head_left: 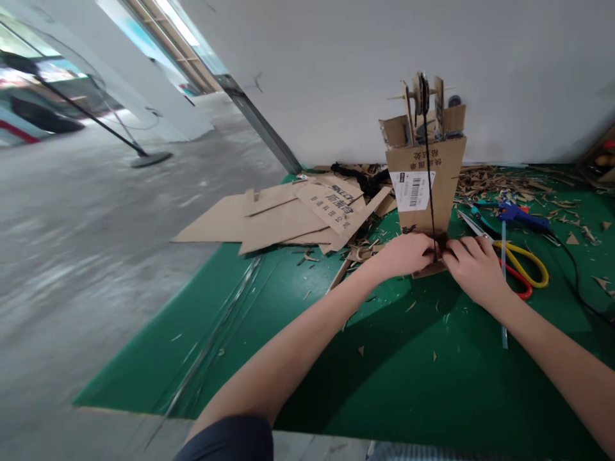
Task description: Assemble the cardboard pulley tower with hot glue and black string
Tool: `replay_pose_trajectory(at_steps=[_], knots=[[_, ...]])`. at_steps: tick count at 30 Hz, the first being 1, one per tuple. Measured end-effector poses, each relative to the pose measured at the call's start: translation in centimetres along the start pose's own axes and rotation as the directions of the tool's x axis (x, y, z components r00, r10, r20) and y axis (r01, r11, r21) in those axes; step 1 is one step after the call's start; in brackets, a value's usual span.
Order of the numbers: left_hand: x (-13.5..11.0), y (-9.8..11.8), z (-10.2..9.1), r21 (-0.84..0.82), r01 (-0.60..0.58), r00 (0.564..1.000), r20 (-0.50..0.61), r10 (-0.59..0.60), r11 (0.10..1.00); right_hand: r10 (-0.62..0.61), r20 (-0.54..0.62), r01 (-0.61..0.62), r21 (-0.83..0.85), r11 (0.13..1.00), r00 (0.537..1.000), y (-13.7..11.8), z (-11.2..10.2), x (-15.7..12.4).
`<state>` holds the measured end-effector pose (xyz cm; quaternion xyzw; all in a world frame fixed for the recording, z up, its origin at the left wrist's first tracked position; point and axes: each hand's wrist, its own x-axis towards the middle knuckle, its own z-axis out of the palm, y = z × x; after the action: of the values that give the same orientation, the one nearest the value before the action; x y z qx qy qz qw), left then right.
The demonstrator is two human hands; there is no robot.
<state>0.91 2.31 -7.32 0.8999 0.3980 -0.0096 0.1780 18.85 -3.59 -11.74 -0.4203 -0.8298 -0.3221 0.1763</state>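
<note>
A tall cardboard box [427, 157] stands upright at the back of the green table, with a white printed label [412, 192] on its front. At its top, a cardboard pulley wheel [421, 96] sits on a wooden stick between two cardboard uprights. A black cord [429, 166] hangs from the wheel down the front to my fingers. My left hand [410, 255] and my right hand [473, 266] meet at the box's lower front, fingers bent and closed around its low opening. The cord's lower end runs beside my left fingertips. What the fingertips pinch is hidden.
Right of the box lie scissors [526, 256] with red and yellow handles, a blue glue gun [523, 216] and a clear glue stick [504, 301]. Flat cardboard sheets [283, 221] overhang the table's [192, 333] left side. Cardboard scraps [504, 182] lie along the wall.
</note>
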Motion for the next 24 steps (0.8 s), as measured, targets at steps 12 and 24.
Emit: replay_pose_trajectory(at_steps=[12, 24], knots=[[-0.14, 0.03, 0.17, 0.141, -0.071, 0.995, 0.086, 0.059, 0.988, -0.089, -0.014, 0.09, 0.012, 0.996, 0.996, -0.16, 0.23, 0.13], [-0.13, -0.21, -0.66, -0.173, -0.056, 0.991, 0.114, 0.076, 0.983, 0.008, -0.067, -0.005, 0.039, 0.999, 0.998, -0.11, 0.65, -0.14]])
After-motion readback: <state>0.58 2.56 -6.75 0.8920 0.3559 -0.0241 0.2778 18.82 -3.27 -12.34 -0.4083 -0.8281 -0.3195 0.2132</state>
